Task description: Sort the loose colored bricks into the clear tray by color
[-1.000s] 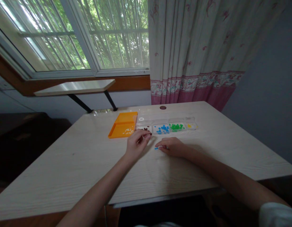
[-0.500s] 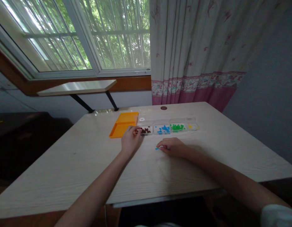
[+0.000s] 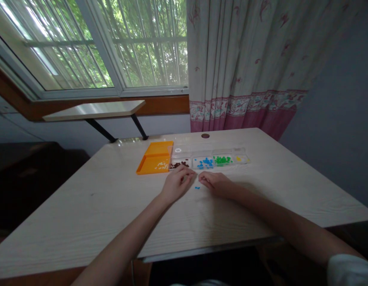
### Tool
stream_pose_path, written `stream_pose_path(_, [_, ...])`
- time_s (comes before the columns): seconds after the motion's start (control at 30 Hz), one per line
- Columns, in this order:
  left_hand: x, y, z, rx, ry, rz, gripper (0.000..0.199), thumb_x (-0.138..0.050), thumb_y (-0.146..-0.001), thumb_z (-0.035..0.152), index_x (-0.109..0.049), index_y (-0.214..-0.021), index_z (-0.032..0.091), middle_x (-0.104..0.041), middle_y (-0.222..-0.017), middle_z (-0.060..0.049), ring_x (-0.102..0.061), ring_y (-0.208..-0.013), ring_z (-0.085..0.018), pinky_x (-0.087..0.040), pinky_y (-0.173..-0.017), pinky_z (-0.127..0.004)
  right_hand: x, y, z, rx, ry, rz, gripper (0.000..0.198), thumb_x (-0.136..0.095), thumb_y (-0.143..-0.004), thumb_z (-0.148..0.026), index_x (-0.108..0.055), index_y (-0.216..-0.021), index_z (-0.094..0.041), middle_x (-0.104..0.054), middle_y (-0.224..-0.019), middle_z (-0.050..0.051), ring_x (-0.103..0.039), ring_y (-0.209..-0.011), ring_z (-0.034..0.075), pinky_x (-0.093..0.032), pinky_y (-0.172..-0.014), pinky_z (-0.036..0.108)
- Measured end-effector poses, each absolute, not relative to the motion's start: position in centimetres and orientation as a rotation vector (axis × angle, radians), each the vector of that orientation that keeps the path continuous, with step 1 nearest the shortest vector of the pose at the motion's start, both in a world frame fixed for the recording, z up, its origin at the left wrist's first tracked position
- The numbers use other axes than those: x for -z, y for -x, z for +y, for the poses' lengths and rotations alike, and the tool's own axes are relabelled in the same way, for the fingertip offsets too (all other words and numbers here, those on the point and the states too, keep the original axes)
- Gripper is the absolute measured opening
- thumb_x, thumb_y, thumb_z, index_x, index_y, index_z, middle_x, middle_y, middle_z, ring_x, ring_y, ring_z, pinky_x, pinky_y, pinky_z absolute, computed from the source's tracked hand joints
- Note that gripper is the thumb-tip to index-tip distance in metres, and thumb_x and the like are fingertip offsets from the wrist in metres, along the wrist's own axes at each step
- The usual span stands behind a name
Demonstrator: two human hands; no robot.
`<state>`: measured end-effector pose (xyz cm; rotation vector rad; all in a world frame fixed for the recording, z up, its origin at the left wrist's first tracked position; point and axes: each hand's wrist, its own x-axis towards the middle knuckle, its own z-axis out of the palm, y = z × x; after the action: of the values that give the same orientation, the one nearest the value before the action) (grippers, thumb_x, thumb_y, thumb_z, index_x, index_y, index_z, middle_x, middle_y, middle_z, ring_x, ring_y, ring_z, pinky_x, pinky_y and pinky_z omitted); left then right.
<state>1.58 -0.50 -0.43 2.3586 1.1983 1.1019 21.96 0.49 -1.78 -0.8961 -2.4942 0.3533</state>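
Observation:
My left hand (image 3: 178,183) is pinched, just in front of the clear compartment that holds small brown pieces (image 3: 180,163). Facing it, my right hand (image 3: 215,183) has its thumb and fingers pressed together. Only a narrow gap separates the two sets of fingertips; anything in them is too small to make out. Below that gap, a few tiny blue pieces (image 3: 197,188) lie on the table. Behind my hands run more clear compartments, with blue pieces (image 3: 205,162), green pieces (image 3: 222,159) and yellow pieces (image 3: 239,159).
An open orange case (image 3: 145,163) with small white pieces (image 3: 162,165) stands left of the compartments on the pale wooden table (image 3: 106,206). A raised shelf (image 3: 97,109) on black legs is at the back left. Behind are a window and a curtain (image 3: 231,63).
My left hand has left the brown pieces and come right and nearer, up to my right hand. My right fingers have lifted away from the blue pieces on the table.

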Motion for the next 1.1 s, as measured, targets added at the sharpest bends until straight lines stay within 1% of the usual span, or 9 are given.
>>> stream_pose_path(0.17, [0.38,-2.64,-0.83,-0.956,-2.24,1.106,0.014,-0.056,-0.078,0.025,-0.067,-0.08,0.016,-0.059,-0.072,-0.003,-0.051,-0.065,-0.011,-0.04,-0.057,-0.021,1.86,-21.86,0.59,-0.275,0.829,-2.441,0.017,-0.038,-0.09,-0.026,-0.051,-0.096,-0.018,-0.062,-0.088,0.005,-0.058,-0.074,0.013,-0.04,-0.065,0.022])
stream_pose_path(0.33, [0.73,-2.7,-0.68,-0.945,-2.073,1.059,0.018,-0.059,-0.076,0.031,-0.067,-0.079,0.015,-0.057,-0.068,-0.001,-0.044,-0.055,-0.008,-0.033,-0.049,-0.018,1.71,-21.93,0.6,-0.216,0.762,-2.399,0.019,-0.041,-0.089,-0.032,-0.055,-0.094,-0.018,-0.062,-0.08,0.003,-0.057,-0.07,0.012,-0.039,-0.062,0.021])
stream_pose_path(0.5, [0.68,-2.65,-0.71,-0.944,-1.942,1.065,0.022,-0.06,-0.074,0.033,-0.066,-0.077,0.013,-0.054,-0.065,-0.001,-0.041,-0.053,-0.007,-0.031,-0.048,-0.019,1.43,-21.99,0.49,-0.156,0.764,-2.352,0.019,-0.044,-0.088,-0.032,-0.057,-0.091,-0.018,-0.062,-0.078,0.002,-0.057,-0.07,0.011,-0.039,-0.063,0.02])
stream_pose_path(0.67, [0.53,-2.69,-0.73,-0.894,-1.875,1.068,0.024,-0.06,-0.074,0.035,-0.065,-0.075,0.011,-0.048,-0.058,0.002,-0.035,-0.049,-0.006,-0.025,-0.045,-0.018,1.4,-22.04,0.54,-0.108,0.768,-2.337,0.019,-0.046,-0.087,-0.033,-0.058,-0.088,-0.019,-0.062,-0.076,0.002,-0.056,-0.068,0.01,-0.039,-0.062,0.02])
stream_pose_path(0.93, [0.48,-2.61,-0.65,-0.909,-1.85,1.066,0.027,-0.059,-0.073,0.038,-0.066,-0.073,0.013,-0.055,-0.06,-0.001,-0.044,-0.052,-0.009,-0.029,-0.045,-0.019,1.75,-22.11,0.58,-0.094,0.733,-2.331,0.016,-0.047,-0.086,-0.029,-0.059,-0.088,-0.019,-0.062,-0.076,0.002,-0.056,-0.068,0.011,-0.038,-0.062,0.021])
stream_pose_path(1.03, [0.53,-2.64,-0.68,-0.905,-1.865,1.061,0.026,-0.058,-0.074,0.037,-0.065,-0.072,0.012,-0.056,-0.061,-0.002,-0.045,-0.052,-0.009,-0.031,-0.046,-0.019,1.71,-22.09,0.46,-0.099,0.751,-2.32,0.014,-0.048,-0.084,-0.028,-0.059,-0.086,-0.02,-0.062,-0.075,0.002,-0.056,-0.067,0.011,-0.038,-0.062,0.021])
stream_pose_path(1.1, [0.54,-2.69,-0.7,-0.919,-1.894,1.066,0.025,-0.058,-0.075,0.036,-0.064,-0.073,0.012,-0.056,-0.063,-0.001,-0.043,-0.052,-0.008,-0.031,-0.047,-0.019,1.66,-22.03,0.46,-0.159,0.758,-2.301,0.014,-0.048,-0.084,-0.027,-0.059,-0.086,-0.019,-0.061,-0.076,0.002,-0.056,-0.067,0.011,-0.039,-0.063,0.021])
